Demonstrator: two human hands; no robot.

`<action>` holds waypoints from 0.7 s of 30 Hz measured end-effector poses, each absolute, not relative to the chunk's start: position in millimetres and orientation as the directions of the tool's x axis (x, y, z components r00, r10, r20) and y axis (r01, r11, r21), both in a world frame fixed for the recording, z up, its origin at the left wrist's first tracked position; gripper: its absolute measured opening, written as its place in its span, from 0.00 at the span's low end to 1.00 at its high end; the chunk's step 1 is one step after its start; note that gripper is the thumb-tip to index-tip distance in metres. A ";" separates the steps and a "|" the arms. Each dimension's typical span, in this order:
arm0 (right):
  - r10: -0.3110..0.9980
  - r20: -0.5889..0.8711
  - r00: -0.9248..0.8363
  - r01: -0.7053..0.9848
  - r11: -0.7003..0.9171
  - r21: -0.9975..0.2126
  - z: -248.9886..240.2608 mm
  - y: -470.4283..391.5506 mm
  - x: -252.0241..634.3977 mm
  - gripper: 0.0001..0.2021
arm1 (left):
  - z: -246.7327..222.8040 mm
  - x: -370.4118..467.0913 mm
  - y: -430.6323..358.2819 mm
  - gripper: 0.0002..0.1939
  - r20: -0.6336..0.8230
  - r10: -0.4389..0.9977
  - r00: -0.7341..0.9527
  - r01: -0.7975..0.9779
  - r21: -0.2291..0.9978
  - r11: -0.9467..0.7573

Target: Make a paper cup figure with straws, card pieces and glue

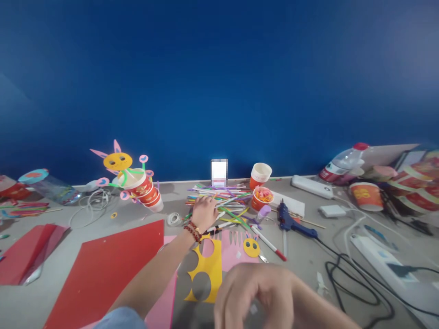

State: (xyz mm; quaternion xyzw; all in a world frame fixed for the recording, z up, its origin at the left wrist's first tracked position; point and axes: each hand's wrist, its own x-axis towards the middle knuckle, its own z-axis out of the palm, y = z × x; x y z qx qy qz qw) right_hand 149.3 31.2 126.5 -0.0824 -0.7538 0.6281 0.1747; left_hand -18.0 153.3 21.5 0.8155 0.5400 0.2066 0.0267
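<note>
My left hand [205,214], with beaded bracelets at the wrist, reaches onto a pile of coloured pipe cleaners [222,196]; its fingertips lie among them, and whether they grip one is unclear. Close to the camera, my right hand [255,292] is curled and blurred, its fingertips hidden. Beneath and between the hands lie yellow paper with round holes [214,267] and pink paper [229,249]. A yellow rabbit face [251,247] rests on the pink sheet. A white-and-red marker [270,244] lies to its right.
A rabbit figure made of cups [137,185] stands left, behind red paper [120,260]. Right of the pile are a cup of paper strips [262,197], a blue glue gun [291,222], cables and a power strip [384,260]. A lit phone [219,172] stands at the back.
</note>
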 end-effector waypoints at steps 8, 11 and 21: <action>0.938 -0.122 -0.326 0.021 -0.122 -0.992 42.3 57.6 158.1 0.16 | 26.8 -42.8 139.0 0.06 0.368 0.880 0.300 0.798 0.409 -0.443; 0.966 -0.205 -0.156 -0.193 -0.233 -0.953 26.5 71.8 152.2 0.26 | 27.5 -44.0 131.2 0.08 0.404 0.861 0.307 0.780 0.412 -0.472; 0.988 -0.115 0.101 -0.417 -0.063 -0.907 38.0 137.5 129.5 0.23 | 25.0 -51.8 91.2 0.10 0.518 0.807 0.283 0.771 0.377 -0.513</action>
